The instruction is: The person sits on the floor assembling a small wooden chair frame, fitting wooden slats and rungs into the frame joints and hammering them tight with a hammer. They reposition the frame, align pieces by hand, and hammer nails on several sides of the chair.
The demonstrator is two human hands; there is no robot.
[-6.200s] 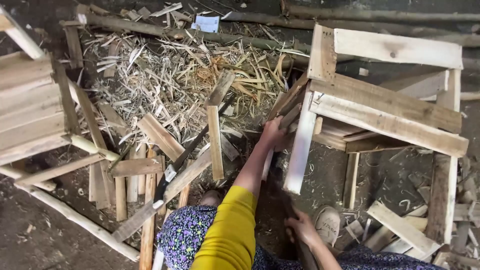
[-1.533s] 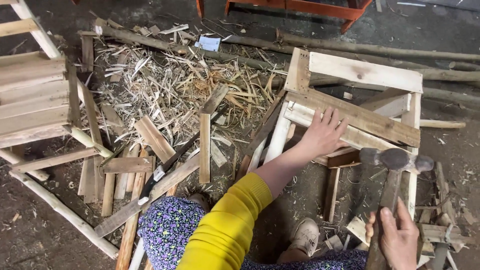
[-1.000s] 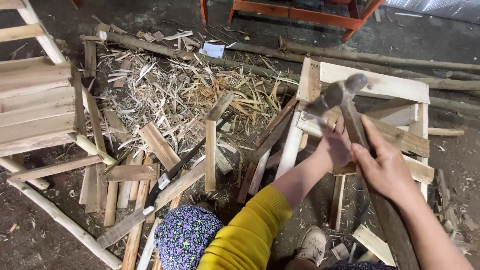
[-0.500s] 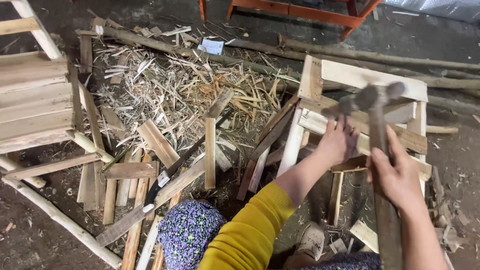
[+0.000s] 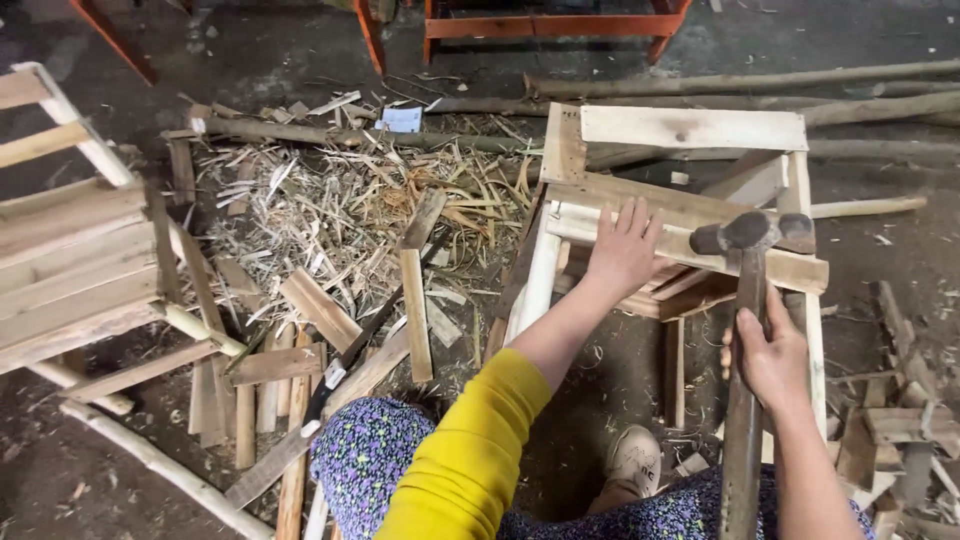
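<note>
A pale wooden chair frame [image 5: 690, 130] stands before me on the dirt ground. My left hand [image 5: 625, 250] lies flat on its front seat rail, fingers spread, the arm in a yellow sleeve. My right hand [image 5: 770, 360] grips the long wooden handle of a hammer [image 5: 748, 300]. The dark metal hammer head hovers just over the right end of the same rail, close to my left hand.
Wood shavings and offcuts [image 5: 350, 210] litter the ground to the left. A slatted wooden chair [image 5: 70, 250] lies at the far left. Loose slats [image 5: 415, 310] and poles [image 5: 760, 85] lie around. Orange furniture legs [image 5: 560, 25] stand at the top.
Earlier my left hand held the frame and my right hand picked up the hammer. The hammer rose and swung over the rail; now its head sits lower, to the right of my left hand.
</note>
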